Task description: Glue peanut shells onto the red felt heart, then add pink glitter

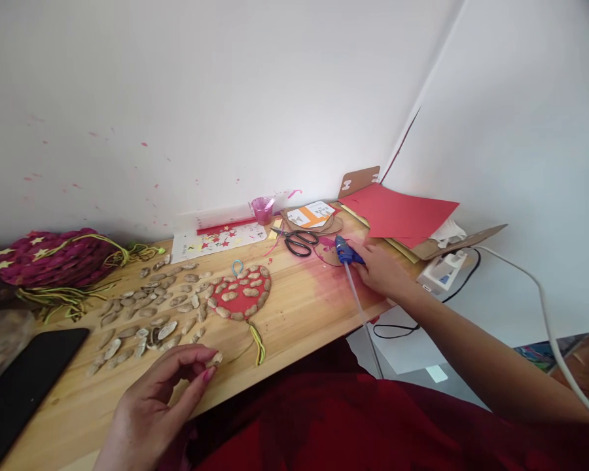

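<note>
Between the thumb and fingers of my left hand (164, 392) is a peanut shell (216, 359), pinched just above the table's near edge. My right hand (380, 267) is wrapped round a blue hot glue gun (343, 251), with a long glue stick (362, 314) trailing from it toward me. A red heart (234, 301) lies flat in the middle, edged with peanut shells and with several more across its face. It has a light blue loop (237, 266) at the top and a yellow-green tassel (258, 343) at the bottom. Loose peanut shells (150, 296) spread left of it.
Black-handled scissors (299, 242) and a pink-stained cup (262, 210) stand toward the wall. Red paper (402, 212) covers the right corner, near a white power strip (442, 271). A dark phone (32, 386) and a magenta bundle with stars (59, 256) lie left.
</note>
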Motion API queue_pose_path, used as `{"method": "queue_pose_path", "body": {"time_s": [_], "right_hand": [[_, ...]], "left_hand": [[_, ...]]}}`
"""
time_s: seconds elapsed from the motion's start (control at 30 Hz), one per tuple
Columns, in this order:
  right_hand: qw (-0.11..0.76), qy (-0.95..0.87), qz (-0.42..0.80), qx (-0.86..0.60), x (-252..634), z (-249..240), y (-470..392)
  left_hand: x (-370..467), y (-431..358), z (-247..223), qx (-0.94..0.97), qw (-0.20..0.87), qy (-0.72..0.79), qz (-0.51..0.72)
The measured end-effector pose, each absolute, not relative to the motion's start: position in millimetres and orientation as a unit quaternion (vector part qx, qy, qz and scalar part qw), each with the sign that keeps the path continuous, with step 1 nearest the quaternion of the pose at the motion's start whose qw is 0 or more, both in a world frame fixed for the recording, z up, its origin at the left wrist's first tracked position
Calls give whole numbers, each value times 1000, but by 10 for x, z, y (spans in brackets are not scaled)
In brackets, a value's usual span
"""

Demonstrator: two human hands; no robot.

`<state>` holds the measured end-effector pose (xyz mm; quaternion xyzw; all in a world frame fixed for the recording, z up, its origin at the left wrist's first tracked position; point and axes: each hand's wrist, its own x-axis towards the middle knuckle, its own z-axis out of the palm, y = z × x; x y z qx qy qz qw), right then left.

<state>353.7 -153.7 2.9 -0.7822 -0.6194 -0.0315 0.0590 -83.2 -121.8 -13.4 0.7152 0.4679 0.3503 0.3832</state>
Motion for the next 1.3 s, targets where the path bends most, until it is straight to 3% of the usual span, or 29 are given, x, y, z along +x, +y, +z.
{"method": "queue_pose_path", "body": {"time_s": [0.23,0.4,0.5,0.6,0.9,1.3], "right_hand": [[44,-632,-37,-773,3590,-11,-1559],[-11,-628,-43,-777,3606,162,-1568],[31,-655,-74,-751,3449,311,-1411],[72,-706,-16,-705,3218,342,-1080],[-1,-669,31,-742,2892,215,-130],[-124,-635,-14,-762,2773,666,-339]], "left_hand": [[-811,-1219,-108,656,457,497,339],[-844,-1194,-199,582,522,511,357],[-778,-1211,-192,530,569,511,367],[-670,-1238,-133,489,614,493,375],[-610,-1198,11,420,706,371,433],[-714,-1262,-105,381,715,366,458]]}}
